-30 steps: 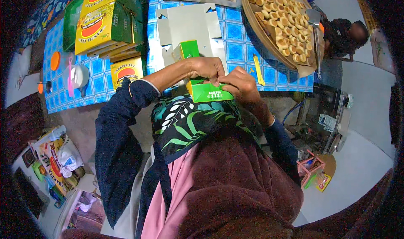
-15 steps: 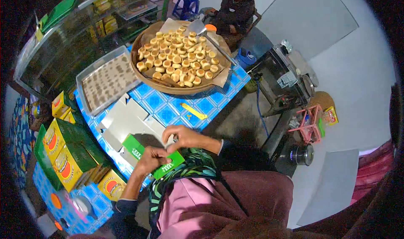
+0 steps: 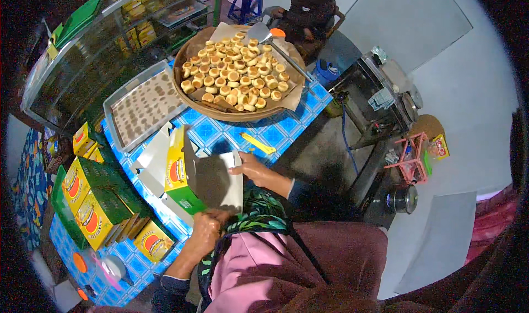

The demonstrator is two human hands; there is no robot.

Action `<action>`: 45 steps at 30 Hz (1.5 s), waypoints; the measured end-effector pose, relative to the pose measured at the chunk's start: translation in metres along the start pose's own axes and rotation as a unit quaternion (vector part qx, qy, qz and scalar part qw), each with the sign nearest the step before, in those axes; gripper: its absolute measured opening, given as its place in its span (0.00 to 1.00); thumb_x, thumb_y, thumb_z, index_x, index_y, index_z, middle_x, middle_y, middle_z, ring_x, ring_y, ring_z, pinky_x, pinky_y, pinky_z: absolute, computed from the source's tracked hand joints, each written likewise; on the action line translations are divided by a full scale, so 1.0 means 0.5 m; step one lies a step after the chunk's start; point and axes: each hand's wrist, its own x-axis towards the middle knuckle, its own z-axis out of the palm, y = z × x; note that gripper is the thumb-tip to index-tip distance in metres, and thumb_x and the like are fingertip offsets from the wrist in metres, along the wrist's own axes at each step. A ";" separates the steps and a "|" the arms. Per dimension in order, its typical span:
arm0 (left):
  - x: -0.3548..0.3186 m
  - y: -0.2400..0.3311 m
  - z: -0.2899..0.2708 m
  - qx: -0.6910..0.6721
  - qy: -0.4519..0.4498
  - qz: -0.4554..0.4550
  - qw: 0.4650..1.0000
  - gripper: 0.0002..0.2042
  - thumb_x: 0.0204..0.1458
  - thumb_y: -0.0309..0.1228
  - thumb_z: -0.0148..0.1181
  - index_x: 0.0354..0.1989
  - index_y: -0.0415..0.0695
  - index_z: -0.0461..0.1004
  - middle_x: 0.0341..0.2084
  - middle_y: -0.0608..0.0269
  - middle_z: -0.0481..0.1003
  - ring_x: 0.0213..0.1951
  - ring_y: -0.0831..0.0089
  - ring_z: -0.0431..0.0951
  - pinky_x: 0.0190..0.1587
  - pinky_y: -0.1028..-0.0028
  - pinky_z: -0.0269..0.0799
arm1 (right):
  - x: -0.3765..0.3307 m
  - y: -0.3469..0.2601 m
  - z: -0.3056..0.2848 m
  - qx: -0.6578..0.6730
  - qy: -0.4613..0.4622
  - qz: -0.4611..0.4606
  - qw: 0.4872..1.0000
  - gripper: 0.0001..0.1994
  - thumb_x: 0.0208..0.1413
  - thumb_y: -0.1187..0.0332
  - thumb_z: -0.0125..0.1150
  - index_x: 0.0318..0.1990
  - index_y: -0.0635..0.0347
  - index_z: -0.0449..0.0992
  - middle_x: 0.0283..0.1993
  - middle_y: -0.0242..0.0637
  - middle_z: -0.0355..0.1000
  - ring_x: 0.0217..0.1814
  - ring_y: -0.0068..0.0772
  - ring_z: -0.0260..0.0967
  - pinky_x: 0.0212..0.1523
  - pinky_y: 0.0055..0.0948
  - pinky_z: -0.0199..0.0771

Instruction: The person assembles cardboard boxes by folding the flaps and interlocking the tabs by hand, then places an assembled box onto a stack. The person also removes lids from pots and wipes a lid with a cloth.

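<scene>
A partly folded cardboard box (image 3: 177, 170), yellow and green outside and grey inside, stands tilted in front of my body at the table's near edge. My left hand (image 3: 207, 229) is closed on its near lower edge, some fingers hidden. My right hand (image 3: 258, 170) grips the box's right-hand grey panel, thumb on the inner face. Under and behind the box lie flat grey cardboard sheets (image 3: 153, 158). Just beyond my right hand, a yellow cutter knife (image 3: 258, 143) rests on the blue checked tablecloth (image 3: 205, 127).
Beyond stands a round woven tray (image 3: 220, 113) heaped with small browned round pastries (image 3: 234, 73), a metal spatula (image 3: 284, 51) across its rim. A paper-lined baking tray (image 3: 146, 106) is left of it. Folded boxes (image 3: 91, 203) stack at left. A person (image 3: 311, 15) sits behind.
The box has turned from a green side held low near my body to standing up, its grey inside showing. My hands have moved apart, the right out to the far panel.
</scene>
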 end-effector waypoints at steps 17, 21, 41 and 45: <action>0.069 -0.117 0.049 -0.529 0.408 -0.380 0.640 0.05 0.49 0.25 0.62 0.32 0.37 0.76 0.25 0.62 0.76 0.22 0.77 0.73 0.23 0.79 0.69 | -0.032 -0.023 0.102 -0.325 0.011 -0.500 0.803 0.31 0.35 0.82 0.53 0.56 0.64 0.66 0.49 0.48 0.66 0.49 0.51 0.66 0.48 0.40 0.71; 0.057 -0.132 0.068 -0.548 0.379 -0.371 0.646 0.05 0.47 0.23 0.62 0.32 0.38 0.76 0.26 0.64 0.76 0.23 0.75 0.74 0.23 0.81 0.70 | -0.059 -0.020 0.062 -0.338 0.007 -0.517 0.787 0.27 0.38 0.77 0.59 0.53 0.64 0.70 0.44 0.46 0.66 0.44 0.47 0.67 0.40 0.39 0.73; 0.017 -0.098 0.101 -0.536 0.285 -0.473 0.639 0.03 0.46 0.20 0.56 0.30 0.40 0.73 0.25 0.64 0.74 0.23 0.75 0.73 0.23 0.79 0.68 | -0.106 -0.006 0.092 -0.426 -0.041 -0.485 0.763 0.11 0.47 0.65 0.61 0.32 0.63 0.71 0.34 0.42 0.63 0.35 0.42 0.67 0.29 0.37 0.71; 0.007 -0.106 0.121 -0.593 0.329 -0.411 0.609 0.03 0.45 0.19 0.54 0.27 0.42 0.73 0.22 0.65 0.74 0.21 0.77 0.71 0.24 0.79 0.66 | -0.108 -0.004 0.108 -0.419 -0.022 -0.472 0.775 0.10 0.47 0.65 0.60 0.31 0.62 0.71 0.34 0.41 0.64 0.35 0.42 0.66 0.30 0.37 0.71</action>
